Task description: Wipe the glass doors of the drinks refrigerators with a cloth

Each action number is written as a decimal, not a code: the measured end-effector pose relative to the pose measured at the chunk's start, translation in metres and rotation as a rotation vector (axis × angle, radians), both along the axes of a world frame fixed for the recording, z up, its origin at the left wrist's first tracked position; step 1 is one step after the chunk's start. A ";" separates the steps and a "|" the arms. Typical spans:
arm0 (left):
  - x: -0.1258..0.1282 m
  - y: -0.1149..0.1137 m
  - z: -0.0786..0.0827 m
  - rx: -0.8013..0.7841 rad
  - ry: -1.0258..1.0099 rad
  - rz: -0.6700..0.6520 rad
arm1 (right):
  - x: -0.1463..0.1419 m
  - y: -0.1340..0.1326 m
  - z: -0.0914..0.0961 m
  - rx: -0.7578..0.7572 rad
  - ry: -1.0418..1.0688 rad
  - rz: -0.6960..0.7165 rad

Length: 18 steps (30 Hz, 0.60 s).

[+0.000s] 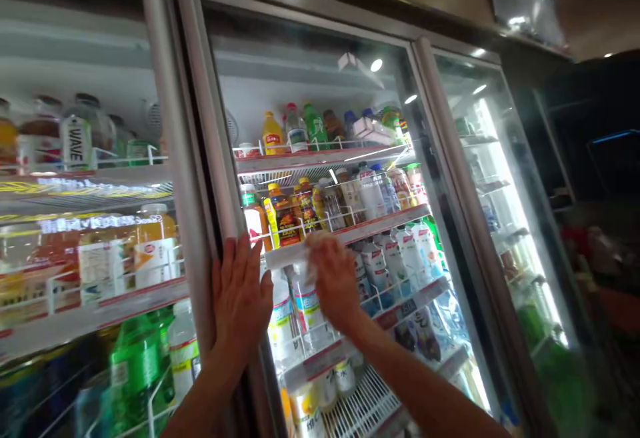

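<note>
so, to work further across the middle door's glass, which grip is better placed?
Probably the right. The right grip is over the glass, well in from the edge, though blurred. The left grip is open at the door frame, so it looks better suited to bracing.

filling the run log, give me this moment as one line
left hand: flat on door frame | right hand: blurred, at glass door, hold unclear | behind it: bottles on shelves
</note>
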State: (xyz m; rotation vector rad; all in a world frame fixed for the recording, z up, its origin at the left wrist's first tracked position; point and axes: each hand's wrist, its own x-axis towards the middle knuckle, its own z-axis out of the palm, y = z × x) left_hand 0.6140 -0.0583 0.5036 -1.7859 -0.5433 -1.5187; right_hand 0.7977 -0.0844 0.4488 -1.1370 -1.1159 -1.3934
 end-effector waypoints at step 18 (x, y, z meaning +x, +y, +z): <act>0.058 0.008 0.046 -0.040 -0.039 -0.059 | 0.089 -0.007 0.101 0.060 0.157 -0.039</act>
